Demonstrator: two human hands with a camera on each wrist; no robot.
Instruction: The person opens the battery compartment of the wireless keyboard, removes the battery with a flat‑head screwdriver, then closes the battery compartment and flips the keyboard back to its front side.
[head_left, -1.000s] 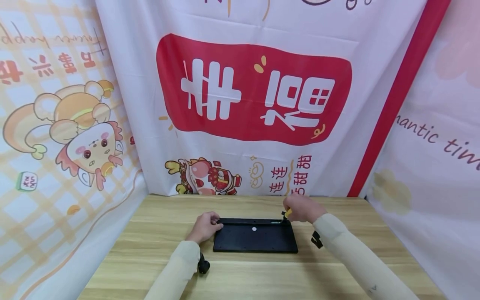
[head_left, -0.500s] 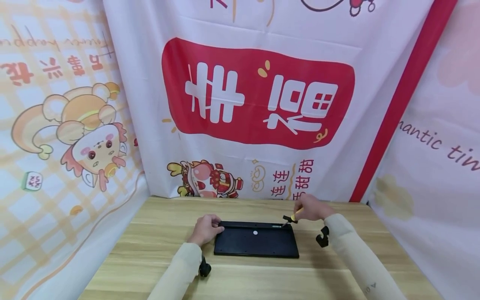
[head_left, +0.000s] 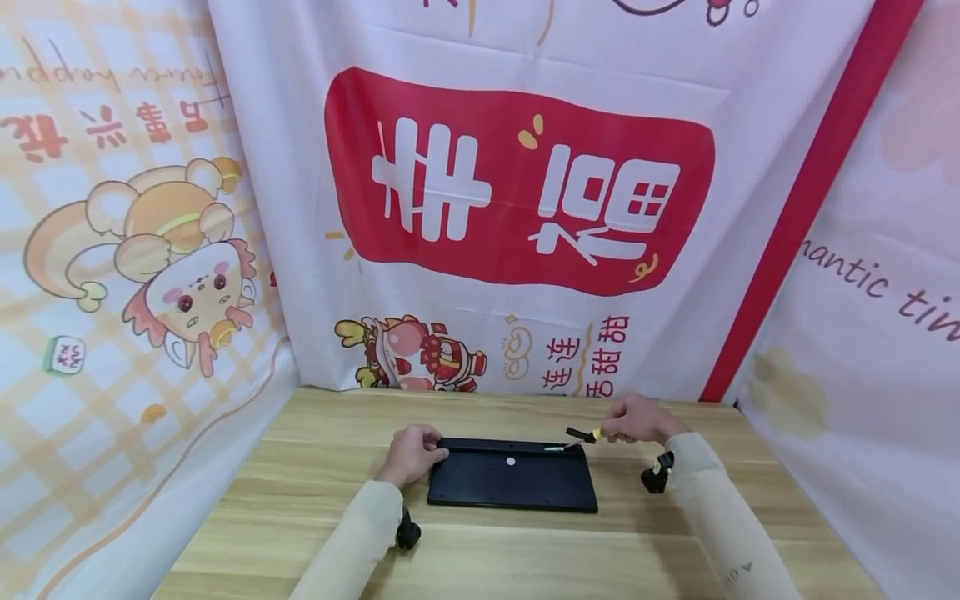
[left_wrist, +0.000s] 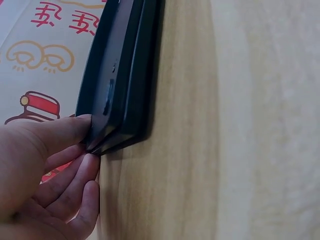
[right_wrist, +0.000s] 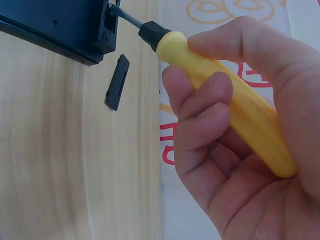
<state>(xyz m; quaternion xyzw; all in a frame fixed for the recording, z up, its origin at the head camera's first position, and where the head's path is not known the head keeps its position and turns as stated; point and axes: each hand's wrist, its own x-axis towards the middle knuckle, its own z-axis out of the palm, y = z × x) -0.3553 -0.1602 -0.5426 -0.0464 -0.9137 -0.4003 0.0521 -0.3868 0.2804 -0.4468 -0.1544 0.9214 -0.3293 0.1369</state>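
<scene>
A black keyboard (head_left: 512, 487) lies underside up on the table, a round white sticker near its middle. My left hand (head_left: 407, 454) pinches its far left corner, thumb on top and fingers at the edge, as the left wrist view shows. In my right hand (right_wrist: 240, 130) is a screwdriver with a yellow handle (right_wrist: 240, 102). Its metal tip reaches into a slot at the keyboard's far right end. A pale, slim piece, apparently a battery (head_left: 555, 448), shows in that slot. The small black cover (right_wrist: 117, 82) lies on the table beside the keyboard.
The wooden table (head_left: 510, 558) ends at a printed cloth (head_left: 517, 350) hanging behind it. More cloth hangs on the left (head_left: 150, 333) and right sides. Each wrist wears a black camera.
My right hand has moved right, and the screwdriver has tipped from steep to a flatter slant with its tip still at the slot. The left hand keeps its grip on the corner.
</scene>
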